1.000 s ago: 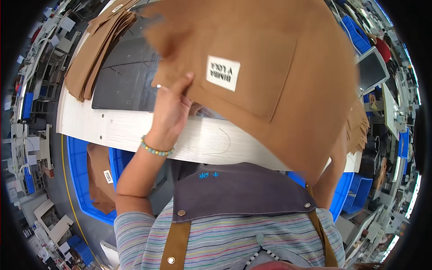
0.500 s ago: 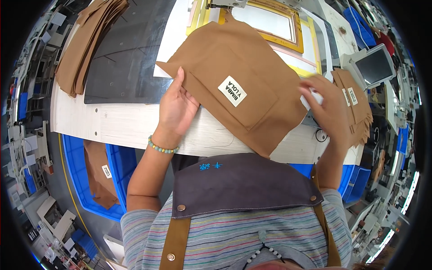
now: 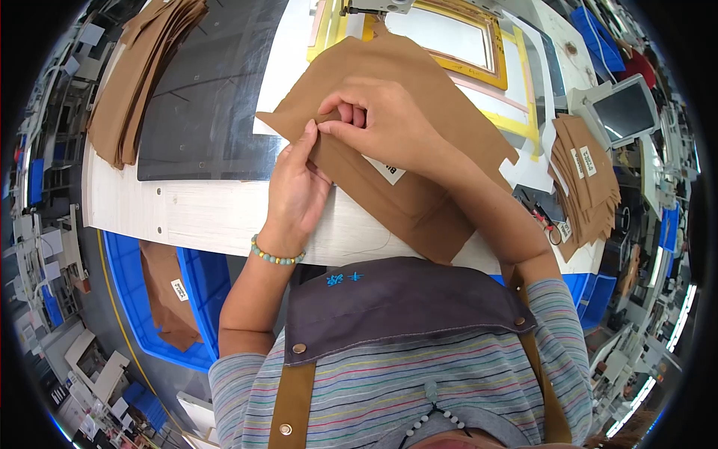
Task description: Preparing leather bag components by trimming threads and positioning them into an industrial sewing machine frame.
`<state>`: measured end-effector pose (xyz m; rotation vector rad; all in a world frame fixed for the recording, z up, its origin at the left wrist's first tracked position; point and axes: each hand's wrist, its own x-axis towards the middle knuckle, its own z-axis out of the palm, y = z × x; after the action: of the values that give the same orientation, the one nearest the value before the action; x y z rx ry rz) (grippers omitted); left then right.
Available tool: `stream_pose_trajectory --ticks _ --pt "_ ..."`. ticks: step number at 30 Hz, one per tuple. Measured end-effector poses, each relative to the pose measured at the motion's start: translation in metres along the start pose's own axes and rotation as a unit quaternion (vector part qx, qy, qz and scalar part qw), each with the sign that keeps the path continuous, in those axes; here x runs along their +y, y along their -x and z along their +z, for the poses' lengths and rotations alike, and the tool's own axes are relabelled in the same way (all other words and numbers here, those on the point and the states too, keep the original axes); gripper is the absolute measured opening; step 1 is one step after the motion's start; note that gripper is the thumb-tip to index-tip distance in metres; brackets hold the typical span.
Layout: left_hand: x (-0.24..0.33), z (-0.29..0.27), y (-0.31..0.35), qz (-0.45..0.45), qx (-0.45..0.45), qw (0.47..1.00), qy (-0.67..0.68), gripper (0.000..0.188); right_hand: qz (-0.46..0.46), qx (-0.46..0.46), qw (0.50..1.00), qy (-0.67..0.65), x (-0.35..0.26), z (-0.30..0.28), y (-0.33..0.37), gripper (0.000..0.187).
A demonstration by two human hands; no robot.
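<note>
A brown fabric panel (image 3: 426, 82) with a stitched-on pocket lies tilted over the table's front edge. On the pocket is a white label (image 3: 385, 172), partly covered by my right forearm. My left hand (image 3: 294, 191) is closed on the panel's left edge, thumb on top and fingers beneath. Right beside that thumb, my right hand (image 3: 385, 123) is closed in a pinch at the pocket's upper left corner, its fingertips nearly touching the left thumb. Whether it holds the cloth itself or something tiny there, such as a thread, is too small to make out.
Stacked brown pieces lie at the far left (image 3: 142, 82) and right (image 3: 587, 179). A dark board (image 3: 198, 97) and yellow frame (image 3: 490, 56) sit beyond, under a machine head (image 3: 378, 6). Scissors (image 3: 553, 233) and a monitor (image 3: 621, 112) are at right; a blue bin (image 3: 161, 348) stands below left.
My right hand has swung from the panel's right edge across to its left side, next to my left thumb. My left hand keeps its grip; the panel has barely shifted.
</note>
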<state>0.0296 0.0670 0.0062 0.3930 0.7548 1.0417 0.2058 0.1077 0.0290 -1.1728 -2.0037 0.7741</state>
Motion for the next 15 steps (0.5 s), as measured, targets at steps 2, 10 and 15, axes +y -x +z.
stream_pose_trajectory --ticks 2,10,15 --pt "0.0 0.002 0.003 0.0 0.008 1.0 -0.011 0.044 0.022 0.011 0.998 -0.053 -0.001 0.001 0.003 0.017" --pt "0.002 0.002 -0.006 -0.001 0.022 1.0 -0.006 0.042 0.021 0.043 0.995 -0.082 0.007 0.011 0.004 0.02" --pt "0.01 0.005 -0.012 0.009 0.022 1.0 -0.014 0.04 -0.006 0.063 0.995 -0.08 0.007 0.015 -0.003 0.02"
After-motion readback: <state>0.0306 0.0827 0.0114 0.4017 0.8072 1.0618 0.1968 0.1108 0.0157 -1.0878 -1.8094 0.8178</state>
